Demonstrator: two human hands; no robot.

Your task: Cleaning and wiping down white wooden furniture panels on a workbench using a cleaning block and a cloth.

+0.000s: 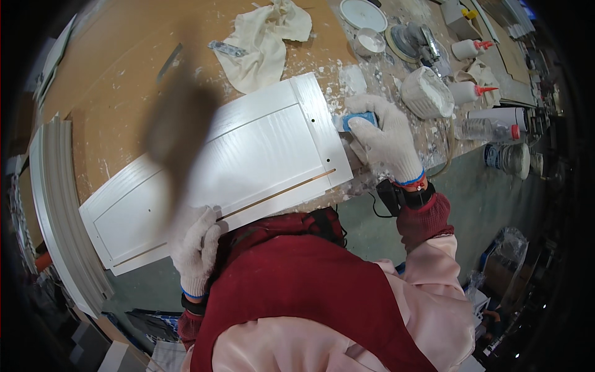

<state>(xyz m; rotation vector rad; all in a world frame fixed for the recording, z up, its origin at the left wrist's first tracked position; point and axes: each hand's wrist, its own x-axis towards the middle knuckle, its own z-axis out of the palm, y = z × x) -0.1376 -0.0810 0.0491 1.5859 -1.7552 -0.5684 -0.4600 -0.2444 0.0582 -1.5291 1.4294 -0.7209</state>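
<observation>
A long white panel [248, 155] with a framed face and a narrow slot along its near side lies slanted over the bench's near edge. At the panel's near edge is my left hand [197, 248], in a pale knit glove, its fingers curled against that edge. My right hand [387, 136], gloved as well, is closed around a small blue tool [359, 121] beside the panel's right end. The tool's pale tip reaches toward that end; its exact kind is hidden by the fingers. A blurred dark shape [183, 124] crosses the view and covers part of the panel.
Beyond the panel lies a cream cloth [263, 53]. At the right stand a sander [412, 43], a whitish tub [427, 93], red-tipped glue bottles [468, 93] and a clear bottle [489, 130]. Stacked pale strips [56, 204] flank the left side.
</observation>
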